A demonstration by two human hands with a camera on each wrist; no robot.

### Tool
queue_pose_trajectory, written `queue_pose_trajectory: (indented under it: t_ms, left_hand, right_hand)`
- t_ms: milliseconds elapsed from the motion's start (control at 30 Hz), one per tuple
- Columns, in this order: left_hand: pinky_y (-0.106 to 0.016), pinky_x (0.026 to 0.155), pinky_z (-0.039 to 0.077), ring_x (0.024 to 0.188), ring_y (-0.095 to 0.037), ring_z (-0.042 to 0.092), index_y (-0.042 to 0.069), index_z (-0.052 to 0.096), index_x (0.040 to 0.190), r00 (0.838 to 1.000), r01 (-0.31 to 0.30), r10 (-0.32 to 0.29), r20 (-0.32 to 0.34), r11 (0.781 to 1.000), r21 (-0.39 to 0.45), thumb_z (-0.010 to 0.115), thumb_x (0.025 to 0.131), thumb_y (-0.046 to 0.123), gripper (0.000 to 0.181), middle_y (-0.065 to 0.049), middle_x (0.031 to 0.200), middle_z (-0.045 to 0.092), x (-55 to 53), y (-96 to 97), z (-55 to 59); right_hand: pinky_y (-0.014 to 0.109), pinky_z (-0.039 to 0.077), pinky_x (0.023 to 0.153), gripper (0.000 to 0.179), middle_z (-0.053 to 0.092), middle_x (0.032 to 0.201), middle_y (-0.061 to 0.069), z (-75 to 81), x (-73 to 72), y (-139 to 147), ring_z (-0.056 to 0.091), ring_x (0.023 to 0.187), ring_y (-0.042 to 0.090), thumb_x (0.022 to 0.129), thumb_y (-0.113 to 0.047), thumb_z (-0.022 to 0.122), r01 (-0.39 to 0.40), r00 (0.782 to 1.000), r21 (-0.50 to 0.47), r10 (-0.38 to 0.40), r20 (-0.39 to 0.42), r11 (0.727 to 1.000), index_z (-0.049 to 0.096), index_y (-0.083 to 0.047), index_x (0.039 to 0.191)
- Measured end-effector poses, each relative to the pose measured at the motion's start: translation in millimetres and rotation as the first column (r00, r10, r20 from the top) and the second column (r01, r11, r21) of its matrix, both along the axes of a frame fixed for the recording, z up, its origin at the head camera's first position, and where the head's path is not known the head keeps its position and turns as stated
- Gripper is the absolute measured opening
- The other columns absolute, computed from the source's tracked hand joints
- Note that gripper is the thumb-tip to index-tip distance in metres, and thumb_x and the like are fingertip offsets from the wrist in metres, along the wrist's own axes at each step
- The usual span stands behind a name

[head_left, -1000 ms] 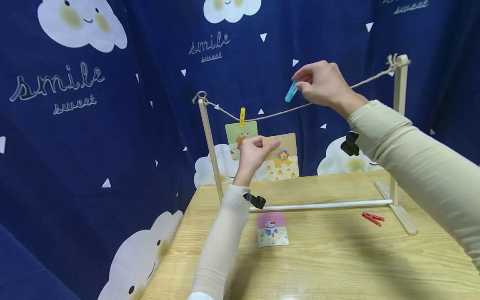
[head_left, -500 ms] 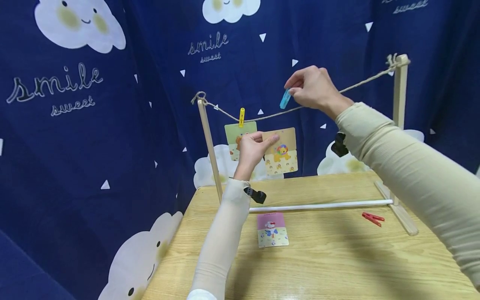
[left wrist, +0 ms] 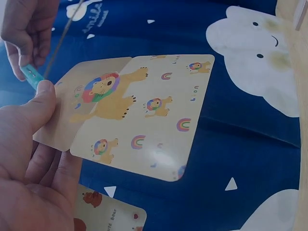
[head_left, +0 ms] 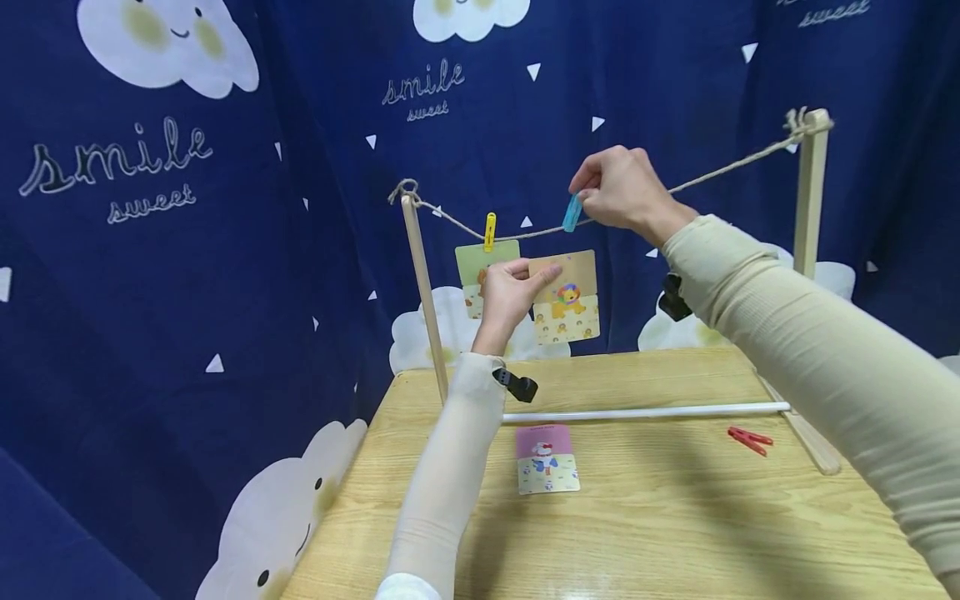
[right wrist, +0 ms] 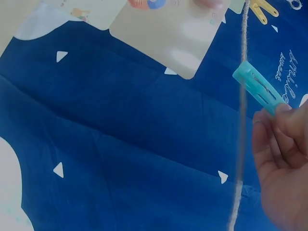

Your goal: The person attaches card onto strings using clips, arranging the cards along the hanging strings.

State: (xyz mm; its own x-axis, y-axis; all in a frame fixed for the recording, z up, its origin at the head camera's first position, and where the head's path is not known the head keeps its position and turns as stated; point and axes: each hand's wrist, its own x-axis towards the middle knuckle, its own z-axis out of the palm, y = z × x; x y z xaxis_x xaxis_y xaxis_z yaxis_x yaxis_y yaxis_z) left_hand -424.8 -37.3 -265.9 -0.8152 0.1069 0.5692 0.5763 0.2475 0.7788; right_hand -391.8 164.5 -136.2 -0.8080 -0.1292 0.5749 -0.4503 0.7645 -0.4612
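My left hand (head_left: 510, 300) pinches the left edge of a lion card (head_left: 567, 302), orange above and cream below, just under the rope (head_left: 540, 233). In the left wrist view the thumb lies on the front of the lion card (left wrist: 134, 110) and the fingers are behind it. My right hand (head_left: 624, 190) pinches a light-blue clothespin (head_left: 572, 213) between thumb and fingers, its free end pointing down. The right wrist view has the clothespin (right wrist: 260, 86) overlapping the rope (right wrist: 244, 38). To the left, a green bear card (head_left: 471, 260) hangs from the rope by a yellow clothespin (head_left: 490, 232).
A pink card (head_left: 546, 460) lies on the wooden table (head_left: 637, 517), near a white crossbar (head_left: 645, 412). Right of it is a red clothespin (head_left: 750, 440). Wooden posts (head_left: 812, 192) hold the rope ends. A blue cloud-print curtain (head_left: 315, 150) hangs behind.
My right hand has come down and slightly left, bringing the light-blue clothespin to the rope. My left hand has raised the lion card a little. The view has shifted slightly.
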Motion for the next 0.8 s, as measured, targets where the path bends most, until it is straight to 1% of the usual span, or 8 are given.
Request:
queue_pose_trajectory:
  t_ms: [100, 233, 333, 500, 567, 667, 800]
  left_hand:
    - [-0.026, 0.048, 0.027, 0.053, -0.008, 0.042, 0.015, 0.077, 0.078, 1.0, -0.004, 0.004, 0.018, 1.0, 0.0, 0.086, 0.083, 0.047, 0.034, 0.005, 0.059, 0.058, 0.8, 1.1, 1.1]
    - [-0.025, 0.048, 0.03, 0.055, -0.007, 0.046, 0.014, 0.077, 0.079, 0.999, -0.016, 0.015, 0.035, 1.0, 0.009, 0.086, 0.082, 0.048, 0.035, 0.006, 0.062, 0.063, 1.5, 1.8, 1.9]
    - [-0.025, 0.048, 0.031, 0.055, -0.007, 0.046, 0.014, 0.077, 0.079, 0.999, -0.022, 0.021, 0.033, 1.0, 0.009, 0.087, 0.082, 0.048, 0.036, 0.006, 0.06, 0.06, 1.0, 2.3, 1.9]
    - [-0.025, 0.049, 0.031, 0.056, -0.008, 0.048, 0.015, 0.077, 0.08, 0.999, -0.01, 0.009, 0.036, 1.0, 0.017, 0.086, 0.083, 0.047, 0.034, 0.006, 0.062, 0.061, -0.9, 3.4, 2.1]
    - [-0.025, 0.05, 0.033, 0.058, -0.007, 0.05, 0.016, 0.077, 0.08, 0.999, -0.003, 0.002, 0.034, 1.0, 0.028, 0.086, 0.083, 0.046, 0.032, 0.007, 0.064, 0.065, -1.3, 3.3, 2.8]
    - [-0.025, 0.049, 0.032, 0.056, -0.008, 0.048, 0.015, 0.073, 0.075, 1.0, 0.006, -0.007, 0.025, 0.999, 0.037, 0.086, 0.083, 0.046, 0.035, 0.006, 0.061, 0.061, -1.4, 3.2, 4.5]
    - [-0.027, 0.048, 0.027, 0.052, -0.008, 0.042, 0.015, 0.068, 0.07, 1.0, 0.016, -0.016, 0.009, 0.999, 0.036, 0.086, 0.084, 0.045, 0.038, 0.006, 0.056, 0.053, -2.4, 3.9, 6.9]
  right_hand:
    - [0.039, 0.054, 0.081, 0.024, 0.072, 0.102, 0.012, -1.3, -0.2, -0.8, 0.063, 0.09, 0.027, 0.094, -0.005, 0.058, -0.005, 1.0, 0.003, 0.005, 0.001, 1.0, 0.075, -0.005, 0.111]
    - [0.039, 0.053, 0.08, 0.024, 0.072, 0.1, 0.012, -3.9, -0.4, -1.5, 0.062, 0.091, 0.027, 0.093, -0.004, 0.057, -0.007, 1.0, 0.008, 0.007, 0.004, 1.0, 0.076, -0.005, 0.109]
    - [0.039, 0.053, 0.079, 0.024, 0.072, 0.1, 0.012, -6.2, -0.5, -0.8, 0.061, 0.091, 0.027, 0.093, -0.004, 0.057, -0.009, 1.0, 0.012, 0.009, 0.01, 1.0, 0.076, -0.004, 0.108]
    - [0.039, 0.052, 0.079, 0.025, 0.074, 0.1, 0.012, -8.8, -0.5, 0.7, 0.062, 0.09, 0.026, 0.092, -0.003, 0.057, -0.032, 0.999, 0.016, 0.032, 0.013, 0.999, 0.076, -0.004, 0.108]
    - [0.038, 0.052, 0.08, 0.025, 0.074, 0.099, 0.012, -8.7, -0.4, 0.3, 0.062, 0.09, 0.026, 0.091, -0.003, 0.057, -0.045, 0.999, 0.018, 0.044, 0.014, 0.999, 0.077, -0.005, 0.107]
    - [0.038, 0.052, 0.08, 0.025, 0.074, 0.1, 0.012, -7.8, -0.1, -0.6, 0.062, 0.09, 0.026, 0.09, -0.002, 0.057, -0.048, 0.999, 0.025, 0.048, 0.02, 0.999, 0.077, -0.005, 0.106]
    - [0.038, 0.053, 0.079, 0.025, 0.074, 0.101, 0.012, -6.5, 0.9, -1.5, 0.062, 0.09, 0.027, 0.09, -0.002, 0.058, -0.05, 0.998, 0.041, 0.049, 0.029, 0.998, 0.077, -0.005, 0.106]
